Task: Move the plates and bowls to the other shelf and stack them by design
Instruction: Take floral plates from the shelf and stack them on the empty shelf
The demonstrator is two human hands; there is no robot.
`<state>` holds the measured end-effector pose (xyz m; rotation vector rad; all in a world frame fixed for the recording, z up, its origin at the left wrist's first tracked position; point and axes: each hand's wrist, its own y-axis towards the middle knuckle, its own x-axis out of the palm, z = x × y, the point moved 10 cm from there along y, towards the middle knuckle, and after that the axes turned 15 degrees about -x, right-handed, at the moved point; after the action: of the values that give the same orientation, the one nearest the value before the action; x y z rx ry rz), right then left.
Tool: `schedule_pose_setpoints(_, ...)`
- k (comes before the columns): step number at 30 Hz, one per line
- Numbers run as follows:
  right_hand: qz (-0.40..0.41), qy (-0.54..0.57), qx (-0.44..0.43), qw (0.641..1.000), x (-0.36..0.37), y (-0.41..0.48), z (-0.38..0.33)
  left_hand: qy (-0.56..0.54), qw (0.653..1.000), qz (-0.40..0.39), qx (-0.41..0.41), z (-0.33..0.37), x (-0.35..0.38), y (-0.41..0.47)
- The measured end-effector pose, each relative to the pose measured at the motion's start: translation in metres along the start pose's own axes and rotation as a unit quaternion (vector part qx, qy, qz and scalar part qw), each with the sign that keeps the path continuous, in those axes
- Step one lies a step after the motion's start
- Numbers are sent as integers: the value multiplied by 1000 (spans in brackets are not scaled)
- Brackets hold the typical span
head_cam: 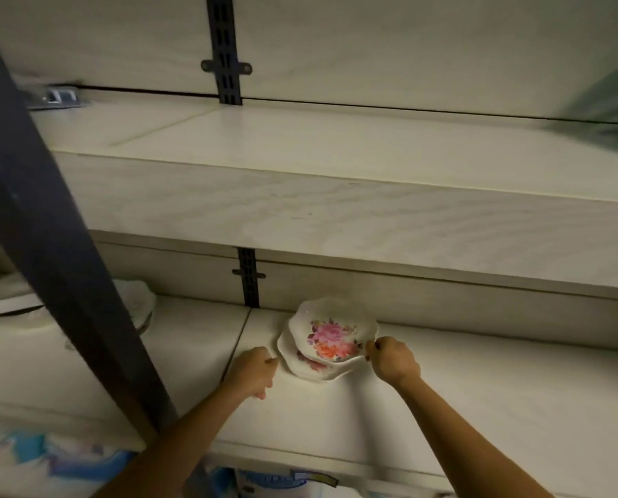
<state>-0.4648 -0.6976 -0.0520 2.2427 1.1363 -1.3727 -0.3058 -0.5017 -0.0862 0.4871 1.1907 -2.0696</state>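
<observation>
A: Where are the plates?

B: Just below the middle of the frame, on the lower shelf [480, 389]. The top plate [332, 330], white with a wavy rim and pink and orange flowers, lies on a second plate [309, 368] of the same design, shifted a little up and right of it, so the lower one shows at the bottom left.

A: And the hands?

B: The right hand [393, 359] is at the right rim of the top plate, fingers curled tight and pinching its edge. The left hand [252, 372] is a loose fist on the shelf, just left of the lower plate; whether it touches the rim I cannot tell. It holds nothing that I can see.

A: Anything else around?

B: More white dishes [135, 303], blurred, sit at the left edge behind a dark post [67, 282]. The upper shelf [300, 145] runs across the top half, with a blurred green shape [609, 109] at its right end.
</observation>
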Motion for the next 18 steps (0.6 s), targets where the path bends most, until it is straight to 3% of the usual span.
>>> schedule_pose_setpoints(13, -44, -107, -12, 993, 22, -5, -25, 79, 993, 52, 67, -7, -19, -22)
schedule_pose_setpoints(18, -18, -120, -89, 989, 8, -23, -43, 144, 978, 92, 120, -3, -21, -40)
